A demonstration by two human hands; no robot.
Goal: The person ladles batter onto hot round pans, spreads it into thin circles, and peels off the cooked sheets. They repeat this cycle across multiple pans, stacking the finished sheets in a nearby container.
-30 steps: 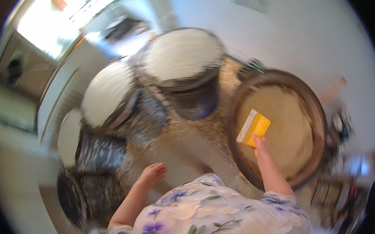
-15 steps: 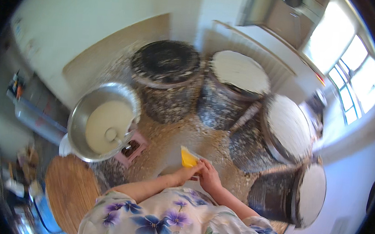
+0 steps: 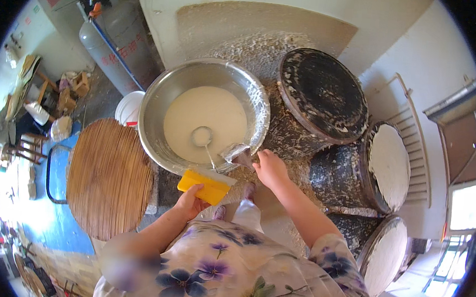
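My left hand [image 3: 191, 201] is closed on a yellow scraper [image 3: 205, 189] with a pale, thin edge. It is held just in front of a large steel basin [image 3: 152, 134] of creamy white batter [image 3: 182, 114]. My right hand [image 3: 273, 171] is closed at the basin's right rim, its fingers at the brown handle of a scoop [image 3: 236, 152] with a shiny metal blade. The exact grip is partly hidden. A round ladle [image 3: 200, 137] rests in the batter, its handle pointing toward me.
Right of the basin stands a batter-spattered drum with a black round top [image 3: 324, 94]. Farther right are drums with white-coated tops [image 3: 389, 167]. A round ribbed wooden board [image 3: 109, 178] lies left. Behind are a white bucket [image 3: 129, 109] and grey gas cylinder [image 3: 113, 40].
My view has swung left toward the basin. My hands, together earlier around the yellow scraper, are now apart: the left keeps it, the right has reached the basin rim.
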